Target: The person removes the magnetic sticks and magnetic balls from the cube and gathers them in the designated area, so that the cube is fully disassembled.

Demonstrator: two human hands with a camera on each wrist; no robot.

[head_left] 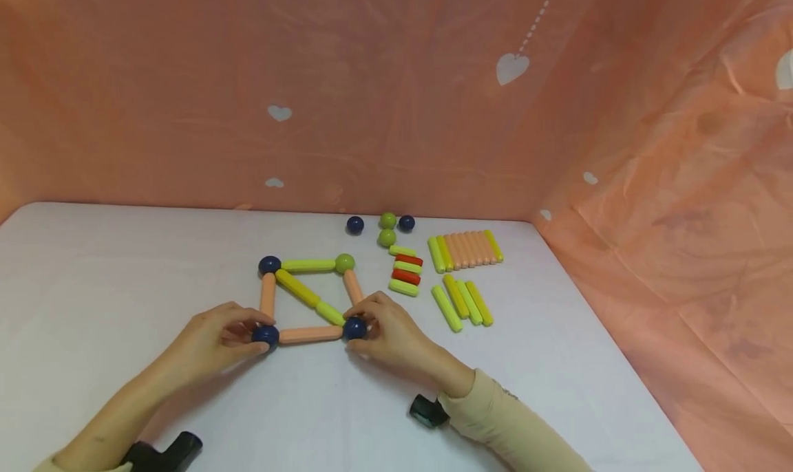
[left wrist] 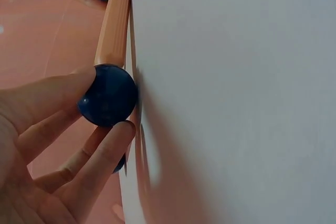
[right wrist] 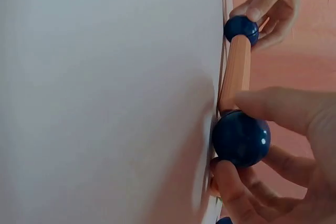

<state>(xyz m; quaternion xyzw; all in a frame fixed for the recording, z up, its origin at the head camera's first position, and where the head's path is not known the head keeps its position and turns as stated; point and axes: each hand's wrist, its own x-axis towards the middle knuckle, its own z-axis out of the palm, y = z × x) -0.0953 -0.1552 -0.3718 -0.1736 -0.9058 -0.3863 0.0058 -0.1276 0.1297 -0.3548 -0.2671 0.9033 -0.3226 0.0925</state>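
Observation:
A four-sided frame of sticks and balls lies flat on the white table. My left hand (head_left: pixel 218 340) pinches the blue ball (left wrist: pixel 109 96) at its near left corner between thumb and fingers. My right hand (head_left: pixel 392 334) grips the blue ball (right wrist: pixel 241 138) at the near right corner the same way. An orange stick (head_left: pixel 311 334) joins these two balls. Another orange stick (head_left: pixel 268 294) runs up to the far-left blue ball (head_left: pixel 269 265). A light green stick (head_left: pixel 308 265) spans to the green ball (head_left: pixel 345 263). Yellow and green sticks (head_left: pixel 297 288) form a diagonal.
Loose blue and green balls (head_left: pixel 387 238) sit at the table's far edge. Short red and green sticks (head_left: pixel 406 276) lie right of the frame. Beyond them are a row of orange sticks (head_left: pixel 472 249) and several yellow and green sticks (head_left: pixel 461 303). An orange curtain (head_left: pixel 396 114) hangs behind.

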